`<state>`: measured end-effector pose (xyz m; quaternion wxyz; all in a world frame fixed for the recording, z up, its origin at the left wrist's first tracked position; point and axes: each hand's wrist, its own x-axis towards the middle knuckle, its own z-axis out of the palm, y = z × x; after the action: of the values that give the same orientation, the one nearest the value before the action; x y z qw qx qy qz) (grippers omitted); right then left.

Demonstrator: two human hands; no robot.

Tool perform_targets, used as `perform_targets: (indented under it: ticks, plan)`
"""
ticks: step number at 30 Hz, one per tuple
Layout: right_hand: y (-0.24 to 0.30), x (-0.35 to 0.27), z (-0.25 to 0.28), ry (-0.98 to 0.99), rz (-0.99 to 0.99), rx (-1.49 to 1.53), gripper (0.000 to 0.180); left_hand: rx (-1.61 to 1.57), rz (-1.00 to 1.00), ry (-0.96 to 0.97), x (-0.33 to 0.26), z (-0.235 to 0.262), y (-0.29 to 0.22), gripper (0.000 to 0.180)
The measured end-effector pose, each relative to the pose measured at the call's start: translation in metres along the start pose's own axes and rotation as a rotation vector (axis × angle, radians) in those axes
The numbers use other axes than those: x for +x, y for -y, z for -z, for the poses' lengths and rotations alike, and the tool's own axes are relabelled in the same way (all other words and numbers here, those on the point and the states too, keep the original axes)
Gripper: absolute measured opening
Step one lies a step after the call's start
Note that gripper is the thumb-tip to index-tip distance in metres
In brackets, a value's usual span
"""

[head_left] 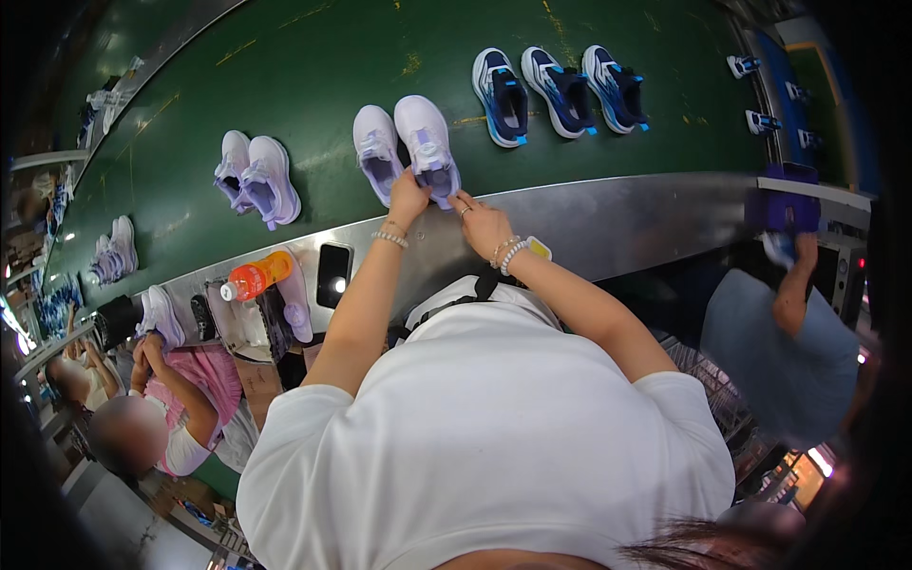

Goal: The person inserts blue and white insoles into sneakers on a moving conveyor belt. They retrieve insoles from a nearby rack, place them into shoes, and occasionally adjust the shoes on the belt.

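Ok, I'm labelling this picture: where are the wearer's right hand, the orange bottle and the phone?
Right hand (pixel 486 228), head view: back of the hand.
Orange bottle (pixel 256 276), head view: its body.
Phone (pixel 333 273), head view: its dark screen.

Two hands, a left hand (pixel 408 201) and a right hand (pixel 485 230), are touching a group of two white-and-lavender shoes (pixel 424 133) lying toward twelve o'clock. Two more pale lavender shoes (pixel 270 179) are resting at ten o'clock, and three navy shoes (pixel 556 92) are standing in a row at one o'clock. Two small blue-and-white shoes (pixel 744 66) are showing at two o'clock. One orange bottle (pixel 258 276) and one phone (pixel 332 275) are lying at nine o'clock. One co-worker (pixel 784 356) is appearing between three and four o'clock.
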<state>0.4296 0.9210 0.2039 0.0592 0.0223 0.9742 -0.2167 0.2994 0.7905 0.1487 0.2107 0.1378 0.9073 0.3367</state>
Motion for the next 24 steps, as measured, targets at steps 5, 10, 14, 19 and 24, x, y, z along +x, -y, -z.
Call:
perform_targets:
  ticks: [5,10,14,19,24]
  plan:
    - [-0.03,0.014,0.03,-0.141,-0.123,0.149,0.054,-0.068,-0.063,-0.053,-0.018,0.009,0.0,0.029]
    - [-0.087,0.056,0.056,-0.053,-0.439,-0.091,0.066,0.032,-0.067,-0.043,-0.028,0.008,-0.009,0.045]
    - [-0.116,0.078,0.047,-0.079,-0.345,-0.115,0.045,0.151,-0.075,-0.04,-0.031,0.014,-0.032,0.044]
    - [-0.126,0.083,0.064,-0.17,-0.435,-0.03,0.037,0.432,-0.545,-0.122,-0.026,0.015,-0.054,0.028]
    - [-0.163,0.067,0.083,-0.238,-0.518,-0.041,0.036,0.834,-0.531,0.275,0.008,0.005,-0.076,0.025]
